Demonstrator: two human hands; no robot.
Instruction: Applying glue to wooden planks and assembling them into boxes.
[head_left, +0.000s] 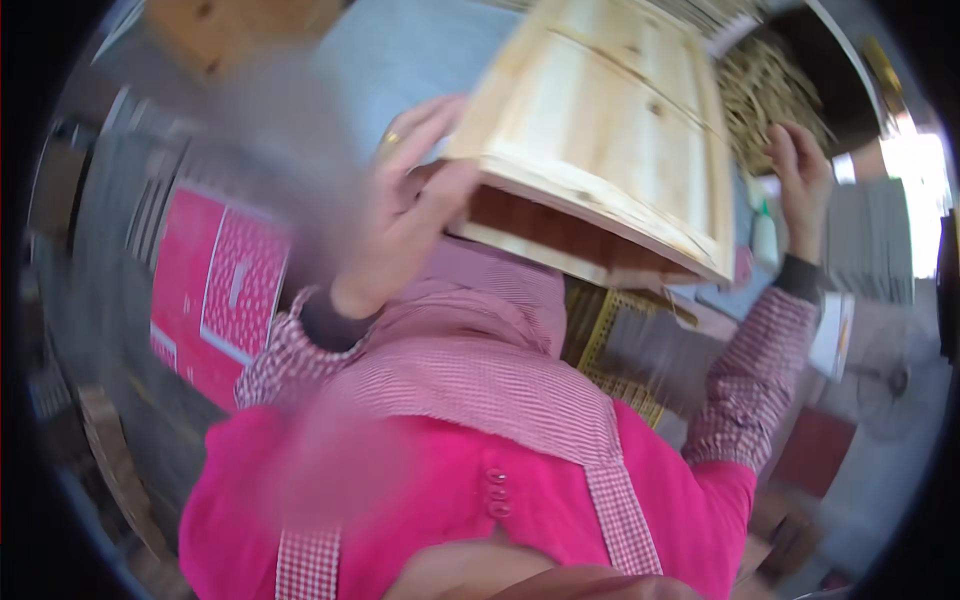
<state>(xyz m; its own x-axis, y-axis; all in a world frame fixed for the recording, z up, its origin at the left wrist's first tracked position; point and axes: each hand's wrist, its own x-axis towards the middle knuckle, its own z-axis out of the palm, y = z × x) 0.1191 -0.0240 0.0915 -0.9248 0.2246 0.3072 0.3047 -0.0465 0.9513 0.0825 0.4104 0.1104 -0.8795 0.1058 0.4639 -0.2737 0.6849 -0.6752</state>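
Observation:
A pale wooden box (610, 140) stands tilted before me, its open end facing my body and its inside in shadow. My left hand (405, 210), with a ring on one finger, grips the box's near left corner between thumb and fingers. On the other side, apart from the box, my right hand (803, 185) is raised with fingers apart and slightly bent. It is beside a dark bin (815, 45) holding a heap of tan strips (770, 95), and nothing shows in it.
A white-and-green bottle (764, 235) stands right of the box. Stacked grey sheets (872, 240) are farther right. Below the box is a yellow plastic crate (600, 335). A pink printed carton (215, 285) lies at left. Another wooden piece (240, 30) sits at far left. Blurry smears cover part of the view.

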